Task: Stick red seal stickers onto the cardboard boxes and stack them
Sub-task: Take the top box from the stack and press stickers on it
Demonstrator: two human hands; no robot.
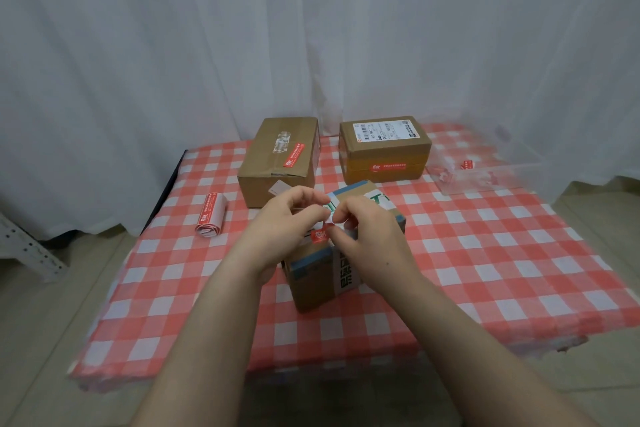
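Note:
A small cardboard box (313,288) with blue tape and green print sits at the middle of the checked table. Above it, my left hand (280,229) and my right hand (367,236) meet and together pinch a red seal sticker (320,235) with its white backing; which hand holds which part I cannot tell. Two bigger boxes stand behind: the left box (277,163) carries a red sticker on its top, the right box (384,149) has one on its front face and a white shipping label on top.
A roll of red stickers (211,215) lies at the table's left. A clear plastic tray (485,166) with red scraps sits at the back right. The red-and-white checked cloth (485,253) covers the table; white curtains hang behind.

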